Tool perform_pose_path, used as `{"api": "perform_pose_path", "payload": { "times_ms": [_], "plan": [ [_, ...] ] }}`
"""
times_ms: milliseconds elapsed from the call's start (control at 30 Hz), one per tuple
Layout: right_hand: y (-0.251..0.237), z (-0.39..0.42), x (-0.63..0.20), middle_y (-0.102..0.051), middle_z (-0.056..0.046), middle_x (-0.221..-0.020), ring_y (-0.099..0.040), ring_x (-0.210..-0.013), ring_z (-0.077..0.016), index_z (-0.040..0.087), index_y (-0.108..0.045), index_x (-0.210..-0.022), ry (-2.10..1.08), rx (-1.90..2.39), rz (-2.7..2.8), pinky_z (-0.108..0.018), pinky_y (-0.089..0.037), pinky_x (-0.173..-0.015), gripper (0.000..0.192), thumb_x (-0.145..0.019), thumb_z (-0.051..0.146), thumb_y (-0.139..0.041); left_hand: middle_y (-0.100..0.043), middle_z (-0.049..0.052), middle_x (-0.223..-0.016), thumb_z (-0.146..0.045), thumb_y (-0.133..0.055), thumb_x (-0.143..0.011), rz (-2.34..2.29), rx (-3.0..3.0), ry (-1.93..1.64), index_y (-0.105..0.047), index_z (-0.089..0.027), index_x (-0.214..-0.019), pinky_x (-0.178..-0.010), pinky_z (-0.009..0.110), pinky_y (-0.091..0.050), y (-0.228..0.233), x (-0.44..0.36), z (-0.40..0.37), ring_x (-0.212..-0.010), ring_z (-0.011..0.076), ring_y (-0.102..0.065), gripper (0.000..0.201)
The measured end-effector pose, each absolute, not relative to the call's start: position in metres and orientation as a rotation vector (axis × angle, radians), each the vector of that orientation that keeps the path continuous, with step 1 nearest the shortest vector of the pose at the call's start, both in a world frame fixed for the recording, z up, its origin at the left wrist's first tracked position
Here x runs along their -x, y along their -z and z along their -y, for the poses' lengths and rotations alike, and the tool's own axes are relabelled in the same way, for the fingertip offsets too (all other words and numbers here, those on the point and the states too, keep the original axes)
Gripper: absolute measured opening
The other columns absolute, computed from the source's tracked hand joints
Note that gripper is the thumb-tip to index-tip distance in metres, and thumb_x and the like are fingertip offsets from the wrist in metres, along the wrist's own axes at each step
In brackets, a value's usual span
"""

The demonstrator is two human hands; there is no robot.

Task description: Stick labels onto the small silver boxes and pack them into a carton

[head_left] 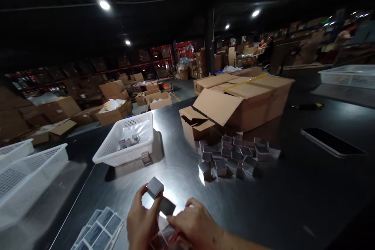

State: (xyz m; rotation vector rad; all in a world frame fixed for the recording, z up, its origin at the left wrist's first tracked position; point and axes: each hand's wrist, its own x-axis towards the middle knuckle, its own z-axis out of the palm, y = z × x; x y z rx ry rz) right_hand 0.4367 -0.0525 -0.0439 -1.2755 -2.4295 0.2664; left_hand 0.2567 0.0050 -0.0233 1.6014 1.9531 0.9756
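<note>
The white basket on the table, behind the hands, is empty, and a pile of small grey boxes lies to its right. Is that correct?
Not quite. The head view shows the white basket is not empty: a few small grey boxes lie inside it. The rest holds: it stands on the table behind the hands, with the pile of small grey boxes to its right.

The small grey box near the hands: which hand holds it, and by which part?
The left hand pinches the small grey box by its sides. The right hand holds a dark flat piece by its lower edge.
</note>
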Motion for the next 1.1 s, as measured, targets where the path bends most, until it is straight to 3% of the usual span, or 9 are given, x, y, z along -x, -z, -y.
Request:
{"api": "perform_pose_path", "payload": {
  "times_ms": [100,233,300,433,533,667,800,900,1100],
  "plan": [
    [0.039,0.057,-0.439,-0.077,0.000,-0.085,-0.072,-0.081,-0.0204,0.024,-0.071,-0.101,-0.540,1.305,2.350,-0.031,-0.046,-0.078,0.022,-0.084,0.037,-0.074,-0.076,0.008,-0.104,-0.069,-0.062,-0.073,-1.954,-1.548,-0.917,-0.061,-0.024,-0.127,-0.082,0.042,-0.052,0.024,-0.253,-0.009,-0.092,0.0333,-0.071,0.070],
    [0.029,0.063,-0.443,-0.077,-0.001,-0.105,-0.071,-0.095,-0.0216,0.030,-0.077,-0.114,-0.937,1.342,2.010,-0.027,-0.048,-0.080,0.042,-0.075,0.042,-0.083,-0.075,0.009,-0.113,-0.071,-0.064,-0.067,-1.941,-1.513,-0.910,-0.060,-0.023,-0.131,-0.084,0.044,-0.052,0.026,-0.246,-0.016,-0.089,0.0329,-0.071,0.080],
    [0.022,0.064,-0.443,-0.077,-0.001,-0.105,-0.070,-0.097,-0.0230,0.031,-0.080,-0.111,-1.064,1.406,1.858,-0.028,-0.048,-0.080,0.045,-0.068,0.038,-0.088,-0.072,0.011,-0.124,-0.071,-0.062,-0.067,-1.931,-1.540,-0.920,-0.059,-0.023,-0.132,-0.086,0.044,-0.052,0.027,-0.244,-0.017,-0.094,0.0332,-0.071,0.081],
    [0.010,0.068,-0.442,-0.080,-0.001,-0.088,-0.072,-0.084,-0.0212,0.029,-0.083,-0.098,-1.144,1.484,1.747,-0.026,-0.044,-0.069,0.023,-0.075,0.035,-0.079,-0.067,0.010,-0.136,-0.068,-0.060,-0.073,-1.917,-1.609,-0.944,-0.057,-0.024,-0.132,-0.090,0.041,-0.052,0.027,-0.245,-0.015,-0.113,0.0332,-0.067,0.074],
    [0.009,0.070,-0.441,-0.080,0.000,-0.082,-0.071,-0.077,-0.0194,0.028,-0.079,-0.105,-1.028,1.489,1.798,-0.026,-0.042,-0.069,0.024,-0.083,0.032,-0.069,-0.064,0.009,-0.140,-0.067,-0.057,-0.077,-1.920,-1.636,-0.947,-0.056,-0.025,-0.133,-0.092,0.041,-0.051,0.025,-0.247,-0.011,-0.119,0.0328,-0.065,0.070],
    [0.025,0.069,-0.437,-0.079,-0.001,-0.083,-0.069,-0.080,-0.0203,0.027,-0.074,-0.111,-0.841,1.508,1.897,-0.027,-0.043,-0.074,0.029,-0.083,0.023,-0.065,-0.067,0.009,-0.136,-0.065,-0.057,-0.078,-1.944,-1.618,-0.942,-0.057,-0.026,-0.132,-0.089,0.042,-0.051,0.024,-0.247,-0.010,-0.111,0.0333,-0.068,0.067],
    [0.054,0.058,-0.435,-0.076,-0.003,-0.091,-0.067,-0.088,-0.0206,0.023,-0.074,-0.099,-0.492,1.375,1.987,-0.030,-0.043,-0.086,0.025,-0.075,0.024,-0.079,-0.068,0.011,-0.134,-0.065,-0.061,-0.075,-1.920,-1.610,-0.992,-0.059,-0.023,-0.130,-0.092,0.043,-0.052,0.029,-0.245,-0.014,-0.116,0.0350,-0.066,0.069],
    [0.076,0.045,-0.433,-0.074,-0.001,-0.087,-0.065,-0.087,-0.0197,0.021,-0.072,-0.088,-0.241,1.239,2.071,-0.032,-0.041,-0.083,0.030,-0.070,0.038,-0.089,-0.067,0.010,-0.136,-0.067,-0.058,-0.076,-1.903,-1.665,-0.941,-0.058,-0.024,-0.131,-0.092,0.043,-0.052,0.034,-0.245,-0.015,-0.113,0.0340,-0.068,0.069],
    [0.112,0.023,-0.423,-0.072,0.002,-0.085,-0.060,-0.084,-0.0167,0.022,-0.065,-0.077,0.217,0.839,2.029,-0.033,-0.040,-0.078,0.030,-0.086,0.049,-0.076,-0.070,0.009,-0.129,-0.072,-0.052,-0.078,-1.970,-1.659,-0.886,-0.056,-0.027,-0.132,-0.088,0.044,-0.052,0.033,-0.250,-0.011,-0.103,0.0338,-0.070,0.071]
  ]
}}
